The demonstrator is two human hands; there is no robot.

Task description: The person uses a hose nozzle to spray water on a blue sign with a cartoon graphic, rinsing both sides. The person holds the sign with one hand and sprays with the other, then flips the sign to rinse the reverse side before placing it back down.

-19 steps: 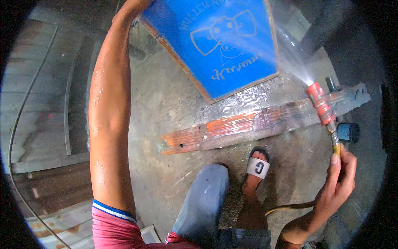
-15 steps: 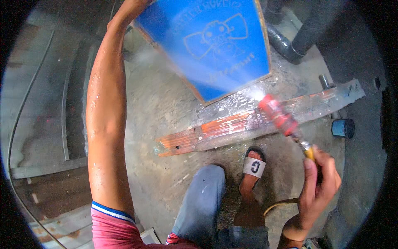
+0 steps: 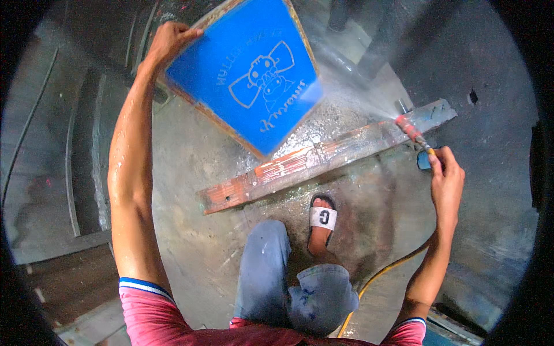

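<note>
My left hand [image 3: 168,45] is closed on the upper left edge of a silk-screen printing frame [image 3: 199,72]. Its mesh is bright blue, with a pale drawing of an animal's head and lettering. The frame stands tilted, one lower corner close to a wet wooden plank [image 3: 300,165]. To the right, my right hand [image 3: 447,173] grips a spray nozzle [image 3: 408,128] with a red head. A fine white water spray leaves it toward the upper left, along the frame's right side. From below my right hand a yellow hose [image 3: 384,271] runs down toward my knee.
A short metal pipe stub [image 3: 402,106] stands behind the plank's right end. Beside my right hand is a small blue container [image 3: 424,160]. Dark pipes [image 3: 378,52] lie at the back right. My sandalled foot [image 3: 322,222] is on the wet concrete floor [image 3: 190,150].
The frame appears turned and further left, and my left hand now shows on its edge. The nozzle has moved away from the frame's lower corner, to the right, its spray now passing along the side.
</note>
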